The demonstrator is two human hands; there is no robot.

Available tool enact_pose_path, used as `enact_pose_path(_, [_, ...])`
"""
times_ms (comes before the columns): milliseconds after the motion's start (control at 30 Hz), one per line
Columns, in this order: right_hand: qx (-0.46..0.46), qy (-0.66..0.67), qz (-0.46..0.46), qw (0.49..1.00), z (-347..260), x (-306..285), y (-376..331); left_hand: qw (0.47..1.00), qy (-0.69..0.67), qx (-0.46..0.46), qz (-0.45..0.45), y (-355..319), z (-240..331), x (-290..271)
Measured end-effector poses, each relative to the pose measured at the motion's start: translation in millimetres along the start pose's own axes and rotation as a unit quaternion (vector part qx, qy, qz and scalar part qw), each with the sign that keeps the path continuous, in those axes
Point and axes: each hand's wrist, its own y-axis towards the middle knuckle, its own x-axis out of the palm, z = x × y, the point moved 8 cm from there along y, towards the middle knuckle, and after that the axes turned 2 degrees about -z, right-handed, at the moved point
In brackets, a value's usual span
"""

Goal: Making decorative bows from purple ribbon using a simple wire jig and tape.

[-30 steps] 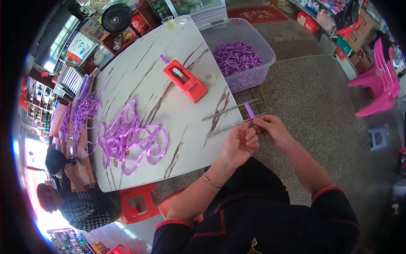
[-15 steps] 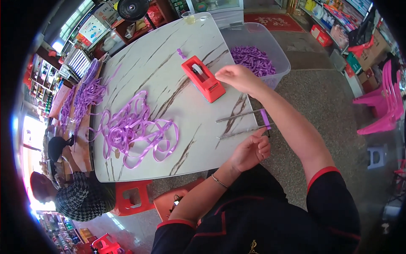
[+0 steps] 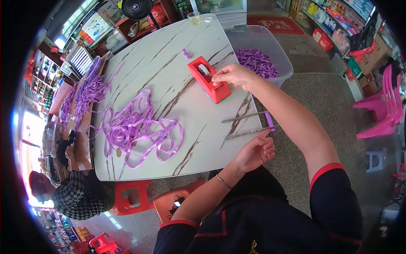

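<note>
My right hand [image 3: 234, 77] is over the front end of a red tape dispenser [image 3: 218, 94], with thumb and forefinger pinched close to its tape roll [image 3: 204, 69]. What sits between those fingertips is too small to make out. By the table's near right edge, two thin metal rods [image 3: 241, 119] stick out over the tabletop. A short purple ribbon [image 3: 270, 120] spans both rods at their right ends. My left hand [image 3: 256, 151] is curled below them, its forefinger pressed against the ribbon's lower end. A loose heap of purple ribbon [image 3: 127, 133] lies on the left of the table.
The marbled white table [image 3: 169, 63] carries a small purple bow [image 3: 186, 53] and a cup [image 3: 194, 18]. Beyond its right edge stands a clear plastic bin [image 3: 283, 55] of purple ribbon pieces. Another person [image 3: 78, 197] sits at the left, near more hanging ribbon [image 3: 89, 91].
My right hand has moved from beside the dispenser onto its front end, fingers pinched. My left hand stays at the ribbon on the rods. The view has shifted slightly.
</note>
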Motion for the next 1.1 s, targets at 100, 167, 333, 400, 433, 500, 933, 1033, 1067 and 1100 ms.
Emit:
enact_pose_path(100, [-0.017, 0.031, 0.020, 0.999, -3, -6, -9, 1.000, 0.001, -0.002, 0.006, 1, 0, 0])
enact_pose_path(167, [-0.023, 0.040, 0.000, 0.999, -10, -3, -21, 1.000, 0.004, -0.003, 0.008, -1, 0, 2])
enact_pose_path(333, [-0.008, 0.026, -0.012, 1.000, 10, 11, -48, 1.000, 0.012, 0.002, 0.008, -1, 1, 1])
enact_pose_path(400, [-0.001, -0.007, 0.024, 1.000, 25, 8, -51, 1.000, 0.013, 0.004, 0.006, -1, 1, -1])
enact_pose_path(433, [0.000, -0.002, 0.034, 0.999, 32, 7, -50, 1.000, 0.015, 0.004, 0.003, 0, 1, 0])
enact_pose_path(500, [-0.013, -0.004, 0.047, 0.999, 40, 5, -47, 1.000, 0.019, 0.004, 0.001, 0, 1, 4])
enact_pose_path(933, [-0.037, -0.022, 0.051, 0.998, 47, 4, -37, 1.000, 0.019, 0.007, 0.002, 0, 1, 2])
enact_pose_path(1033, [-0.074, -0.047, 0.096, 0.992, 42, 2, -38, 1.000, 0.024, 0.008, 0.003, -1, 2, 3])
enact_pose_path(1067, [-0.073, -0.046, 0.095, 0.992, 41, 2, -39, 1.000, 0.023, 0.008, 0.004, -1, 2, 3])
enact_pose_path(1100, [-0.104, -0.129, 0.144, 0.976, 33, -4, -43, 1.000, 0.023, 0.007, 0.001, 0, 1, 4])
